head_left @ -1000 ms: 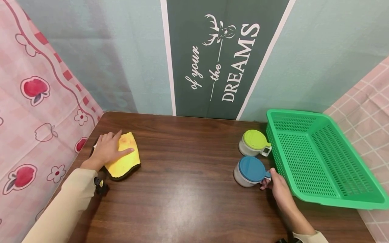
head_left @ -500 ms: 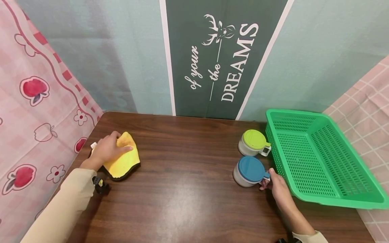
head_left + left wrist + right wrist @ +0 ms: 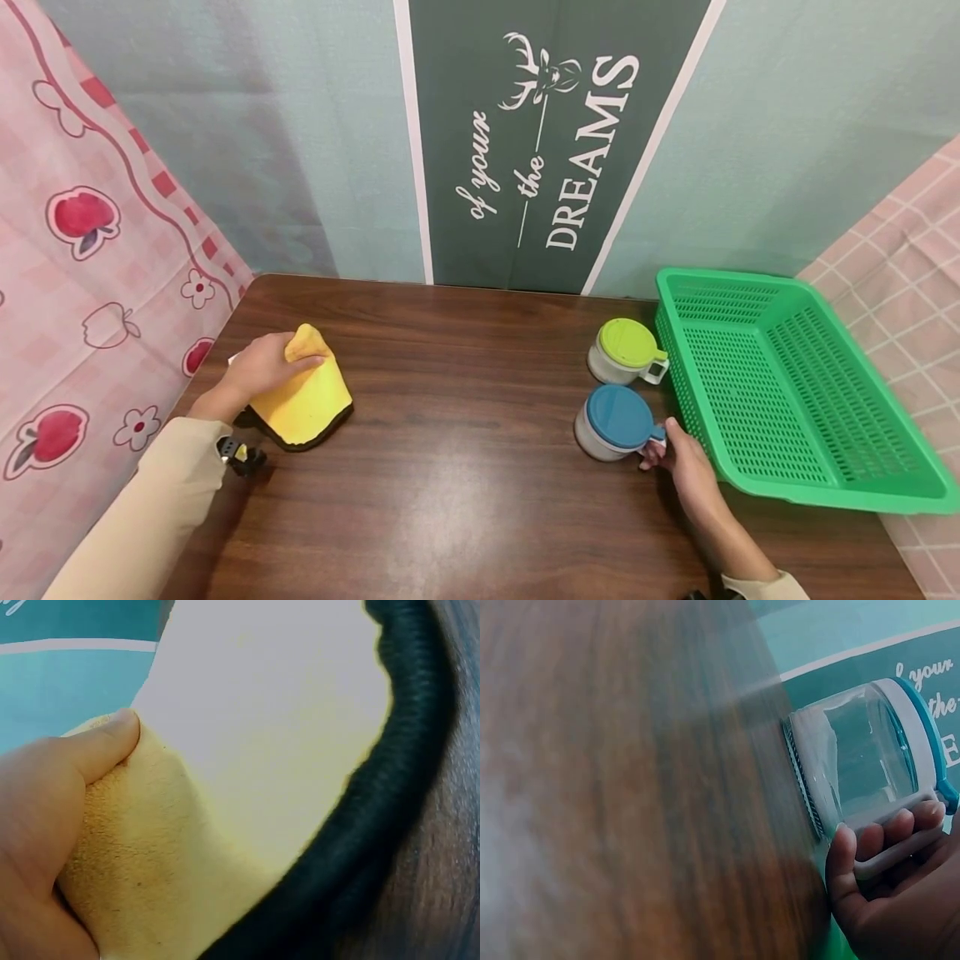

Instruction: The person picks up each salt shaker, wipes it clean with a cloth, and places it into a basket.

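Observation:
My left hand [image 3: 262,367] pinches a yellow cleaning cloth [image 3: 311,404] with a dark border at the table's left side. In the left wrist view the thumb presses on the folded yellow cloth [image 3: 150,847], and the other fingers are hidden behind it. On the right, my right hand [image 3: 690,471] grips the handle of a clear seasoning jar with a blue lid [image 3: 620,415]. Seen from the right wrist, the fingers curl through the handle of this jar [image 3: 862,757], which stands upright on the table. Just behind it stands a similar jar with a lime-green lid [image 3: 628,346].
A green perforated plastic basket [image 3: 765,492] stands at the right, close beside both jars. The brown wooden table [image 3: 450,500] stretches between my hands. Curtains with printed lettering [image 3: 592,150] hang behind it, and patterned cloth [image 3: 82,317] hangs on the left.
My left hand has gone from lying spread on the yellow cloth to gripping it, and the cloth has bunched up and tilted. The right hand and the jars have stayed in place.

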Demonstrator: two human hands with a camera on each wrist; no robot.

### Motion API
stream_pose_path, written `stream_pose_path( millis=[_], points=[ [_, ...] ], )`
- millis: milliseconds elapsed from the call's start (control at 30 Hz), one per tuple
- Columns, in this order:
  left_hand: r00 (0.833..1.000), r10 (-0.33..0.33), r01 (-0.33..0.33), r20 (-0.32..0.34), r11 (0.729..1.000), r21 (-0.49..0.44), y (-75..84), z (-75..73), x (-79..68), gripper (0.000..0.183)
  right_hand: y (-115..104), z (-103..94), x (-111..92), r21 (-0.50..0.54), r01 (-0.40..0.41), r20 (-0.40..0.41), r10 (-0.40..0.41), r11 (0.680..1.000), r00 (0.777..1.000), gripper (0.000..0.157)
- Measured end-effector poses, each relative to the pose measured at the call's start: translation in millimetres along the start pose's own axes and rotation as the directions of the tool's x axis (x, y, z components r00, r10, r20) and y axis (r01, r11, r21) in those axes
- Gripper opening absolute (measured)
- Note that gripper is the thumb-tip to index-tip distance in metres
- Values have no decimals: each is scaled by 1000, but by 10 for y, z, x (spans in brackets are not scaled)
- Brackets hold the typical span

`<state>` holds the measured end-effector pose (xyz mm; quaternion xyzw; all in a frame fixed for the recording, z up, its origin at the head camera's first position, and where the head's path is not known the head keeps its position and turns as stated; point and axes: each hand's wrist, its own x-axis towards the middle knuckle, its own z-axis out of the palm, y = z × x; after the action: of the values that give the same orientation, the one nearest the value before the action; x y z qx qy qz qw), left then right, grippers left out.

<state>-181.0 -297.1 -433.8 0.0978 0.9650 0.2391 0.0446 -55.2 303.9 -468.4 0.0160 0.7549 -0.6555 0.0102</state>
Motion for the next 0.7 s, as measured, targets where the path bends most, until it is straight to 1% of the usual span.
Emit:
stream_pose_path(
  millis=[200, 367, 533, 700],
  points=[
    [1000, -28, 28, 13, 999, -24, 90, -41, -47, 52, 2, 22, -6, 64, 6, 5, -6, 998, 1000, 57],
    [999, -40, 41, 15, 999, -36, 118, -60, -67, 56, 29, 55, 7, 140, 57, 21, -61, 989, 998, 54],
    [999, -47, 48, 18, 996, -74, 162, -71, -92, 58, 38, 112, 17, 193, 91, -16, -89, 977, 996, 53],
    [1000, -9, 10, 2, 993, -117, 207, -79, -91, 51, 28, 166, 24, 246, 119, -68, -106, 962, 992, 50]
  ],
)
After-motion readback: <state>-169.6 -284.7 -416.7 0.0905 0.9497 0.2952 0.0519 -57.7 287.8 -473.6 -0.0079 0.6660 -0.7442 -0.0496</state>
